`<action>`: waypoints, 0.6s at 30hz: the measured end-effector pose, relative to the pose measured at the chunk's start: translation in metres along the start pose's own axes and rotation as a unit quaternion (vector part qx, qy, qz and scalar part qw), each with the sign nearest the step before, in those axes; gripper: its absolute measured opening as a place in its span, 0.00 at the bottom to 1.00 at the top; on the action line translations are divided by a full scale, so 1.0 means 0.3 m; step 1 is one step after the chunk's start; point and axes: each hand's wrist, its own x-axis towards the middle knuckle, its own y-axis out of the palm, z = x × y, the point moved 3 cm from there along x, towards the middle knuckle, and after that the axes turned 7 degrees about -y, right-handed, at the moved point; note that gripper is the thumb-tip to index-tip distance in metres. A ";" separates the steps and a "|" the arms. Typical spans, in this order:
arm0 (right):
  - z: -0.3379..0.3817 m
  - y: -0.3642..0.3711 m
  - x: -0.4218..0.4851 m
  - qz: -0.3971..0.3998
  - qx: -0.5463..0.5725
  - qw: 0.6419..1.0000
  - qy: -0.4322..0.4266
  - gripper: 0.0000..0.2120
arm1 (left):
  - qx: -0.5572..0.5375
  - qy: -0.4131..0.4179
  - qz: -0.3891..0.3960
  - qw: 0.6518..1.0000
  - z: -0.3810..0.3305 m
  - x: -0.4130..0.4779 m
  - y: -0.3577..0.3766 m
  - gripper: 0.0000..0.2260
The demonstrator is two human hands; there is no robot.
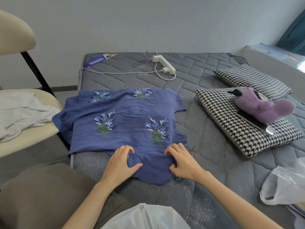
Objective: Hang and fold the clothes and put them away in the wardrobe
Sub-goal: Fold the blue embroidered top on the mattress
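Note:
A blue top [125,116] with embroidered leaf sprigs lies spread flat on the grey quilted mattress [206,146], its left side hanging over the bed's edge. Both hands are on the near sleeve of the top. My left hand [121,160] has its fingers curled down onto the cloth with the thumb stretched across it. My right hand [180,160] pinches the sleeve's right edge between bent fingers and thumb. The cloth bunches slightly between the two hands.
A cream chair [24,133] on the left holds a white garment [21,113]. Two houndstooth pillows [231,128], a purple plush toy [260,106] and a dark flat device sit at the right. A white power strip [165,63] with cables lies at the far end. A plastic bag [283,184] is near right.

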 end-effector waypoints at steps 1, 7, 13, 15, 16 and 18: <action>0.019 0.005 -0.005 -0.002 -0.009 1.000 -0.016 0.17 | 0.018 -0.006 0.023 1.000 0.003 -0.006 0.007 0.23; 0.075 0.063 -0.034 0.014 -0.088 0.993 -0.075 0.23 | 0.103 -0.007 0.093 0.990 0.006 -0.018 0.032 0.32; 0.064 0.081 -0.059 0.052 -0.137 0.985 -0.094 0.15 | 0.112 0.030 0.114 0.987 0.025 -0.029 0.029 0.17; 0.061 0.081 -0.060 0.042 -0.129 0.987 -0.085 0.08 | 0.101 0.025 0.098 0.990 0.019 -0.027 0.025 0.11; 0.056 0.077 -0.059 0.028 -0.094 0.993 -0.059 0.06 | 0.077 0.015 0.083 0.993 0.015 -0.026 0.020 0.08; 0.045 0.062 -0.058 -0.024 0.025 0.999 0.033 0.02 | 0.010 -0.005 0.044 0.999 0.005 -0.025 0.005 0.04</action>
